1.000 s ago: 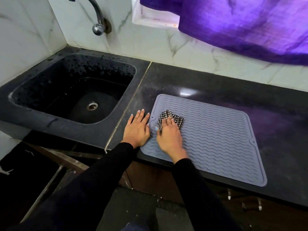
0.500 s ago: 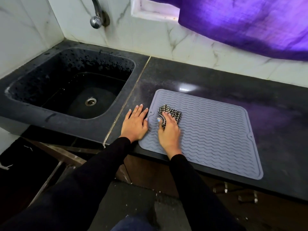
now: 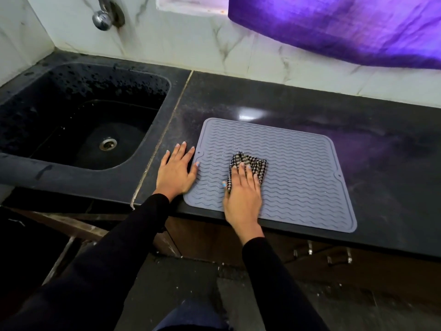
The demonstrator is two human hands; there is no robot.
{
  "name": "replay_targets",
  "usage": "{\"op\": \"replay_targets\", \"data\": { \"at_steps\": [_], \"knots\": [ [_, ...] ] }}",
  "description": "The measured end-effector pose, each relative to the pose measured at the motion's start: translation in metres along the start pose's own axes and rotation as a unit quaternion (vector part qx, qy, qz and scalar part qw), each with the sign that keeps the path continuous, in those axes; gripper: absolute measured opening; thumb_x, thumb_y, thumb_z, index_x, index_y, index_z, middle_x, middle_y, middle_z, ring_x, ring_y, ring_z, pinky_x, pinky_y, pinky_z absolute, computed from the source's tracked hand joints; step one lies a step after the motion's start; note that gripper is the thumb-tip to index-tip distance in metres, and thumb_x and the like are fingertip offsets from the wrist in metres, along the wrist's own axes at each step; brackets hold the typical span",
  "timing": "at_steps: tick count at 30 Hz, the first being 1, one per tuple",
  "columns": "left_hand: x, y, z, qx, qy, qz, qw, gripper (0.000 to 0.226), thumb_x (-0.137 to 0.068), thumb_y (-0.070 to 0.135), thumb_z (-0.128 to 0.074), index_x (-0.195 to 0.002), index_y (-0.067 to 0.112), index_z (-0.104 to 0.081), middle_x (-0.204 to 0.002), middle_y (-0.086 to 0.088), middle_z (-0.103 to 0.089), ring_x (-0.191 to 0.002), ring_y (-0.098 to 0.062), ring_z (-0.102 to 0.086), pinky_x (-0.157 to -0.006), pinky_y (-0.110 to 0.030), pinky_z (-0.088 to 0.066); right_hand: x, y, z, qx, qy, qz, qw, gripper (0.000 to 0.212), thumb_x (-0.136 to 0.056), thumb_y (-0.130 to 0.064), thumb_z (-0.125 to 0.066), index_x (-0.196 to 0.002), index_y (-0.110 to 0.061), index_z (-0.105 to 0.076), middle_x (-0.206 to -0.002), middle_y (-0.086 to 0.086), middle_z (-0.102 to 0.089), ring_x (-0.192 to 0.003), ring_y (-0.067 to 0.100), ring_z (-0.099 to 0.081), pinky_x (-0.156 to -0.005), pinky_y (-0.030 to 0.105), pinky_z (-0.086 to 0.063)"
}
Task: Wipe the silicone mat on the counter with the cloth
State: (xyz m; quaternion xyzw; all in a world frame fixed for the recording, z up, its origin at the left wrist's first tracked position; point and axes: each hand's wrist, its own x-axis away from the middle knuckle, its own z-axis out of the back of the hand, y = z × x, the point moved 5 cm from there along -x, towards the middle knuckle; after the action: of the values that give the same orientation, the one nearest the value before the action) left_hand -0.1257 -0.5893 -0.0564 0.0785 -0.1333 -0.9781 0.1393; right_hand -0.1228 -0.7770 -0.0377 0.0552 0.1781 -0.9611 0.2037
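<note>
A grey silicone mat (image 3: 298, 168) with wavy ridges lies flat on the black counter (image 3: 381, 151), near its front edge. A crumpled black-and-white checked cloth (image 3: 253, 163) rests on the mat's left-middle part. My right hand (image 3: 242, 194) presses down on the cloth, fingers spread over it and gripping it. My left hand (image 3: 176, 173) lies flat and open on the counter beside the mat's left edge, with the thumb touching the mat.
A deep black sink (image 3: 78, 130) with a metal drain (image 3: 107, 144) sits to the left. A chrome tap (image 3: 102, 17) juts from the marble wall above it. A purple curtain (image 3: 346, 27) hangs over the back wall at the right.
My right hand has slid the cloth to the right, away from the mat's left edge toward its middle. My left hand stays by the left edge.
</note>
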Motion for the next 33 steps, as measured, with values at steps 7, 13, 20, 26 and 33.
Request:
{"op": "replay_targets", "data": {
  "at_steps": [7, 13, 20, 26, 33],
  "knots": [
    [0.000, 0.001, -0.001, -0.007, -0.001, -0.002, 1.000, 0.053, -0.098, 0.044, -0.023, -0.146, 0.021, -0.026, -0.156, -0.005, -0.015, -0.145, -0.018, -0.007, -0.117, -0.039, -0.002, -0.020, 0.009, -0.007, 0.021, -0.103, 0.020, 0.994, 0.059, -0.098, -0.046, -0.025, -0.149, -0.020, -0.010, -0.158, 0.000, 0.002, -0.144, 0.015, 0.007, -0.114, 0.031, 0.011],
    [0.001, 0.003, 0.002, -0.005, -0.014, -0.007, 1.000, 0.051, -0.100, 0.040, -0.025, -0.146, 0.021, -0.025, -0.157, -0.006, -0.014, -0.145, -0.018, -0.007, -0.117, -0.039, -0.002, -0.030, 0.023, 0.013, -0.418, -0.163, -0.147, 0.881, 0.044, -0.098, -0.038, -0.035, -0.139, -0.024, -0.040, -0.143, -0.008, -0.039, -0.130, 0.013, -0.035, -0.109, 0.040, -0.027],
    [0.003, 0.004, 0.005, 0.008, -0.009, -0.002, 1.000, 0.065, -0.089, 0.050, -0.015, -0.145, 0.021, -0.028, -0.156, -0.006, -0.017, -0.145, -0.018, -0.009, -0.117, -0.039, -0.003, -0.027, 0.075, 0.077, -0.540, 0.063, -0.275, 0.793, 0.047, -0.096, -0.037, -0.041, -0.134, -0.010, -0.042, -0.135, 0.006, -0.050, -0.118, 0.019, -0.050, -0.101, 0.036, -0.041],
    [0.001, 0.002, 0.003, 0.021, 0.005, 0.003, 1.000, 0.063, -0.091, 0.052, -0.018, -0.144, 0.022, -0.031, -0.156, -0.005, -0.019, -0.145, -0.017, -0.010, -0.117, -0.038, -0.003, -0.006, 0.040, 0.011, 0.006, -0.062, -0.080, 0.995, 0.065, -0.097, -0.046, -0.025, -0.148, -0.010, -0.007, -0.157, 0.006, 0.001, -0.145, 0.022, 0.001, -0.119, 0.037, -0.002],
    [0.000, -0.001, -0.002, 0.000, 0.009, 0.000, 1.000, 0.062, -0.091, 0.051, -0.016, -0.145, 0.024, -0.029, -0.156, -0.004, -0.019, -0.145, -0.017, -0.010, -0.117, -0.037, -0.003, -0.018, 0.047, 0.003, 0.043, -0.069, -0.047, 0.996, 0.064, -0.097, -0.049, -0.022, -0.149, -0.014, -0.007, -0.157, 0.002, 0.003, -0.145, 0.017, 0.006, -0.118, 0.034, 0.005]
  ]
}}
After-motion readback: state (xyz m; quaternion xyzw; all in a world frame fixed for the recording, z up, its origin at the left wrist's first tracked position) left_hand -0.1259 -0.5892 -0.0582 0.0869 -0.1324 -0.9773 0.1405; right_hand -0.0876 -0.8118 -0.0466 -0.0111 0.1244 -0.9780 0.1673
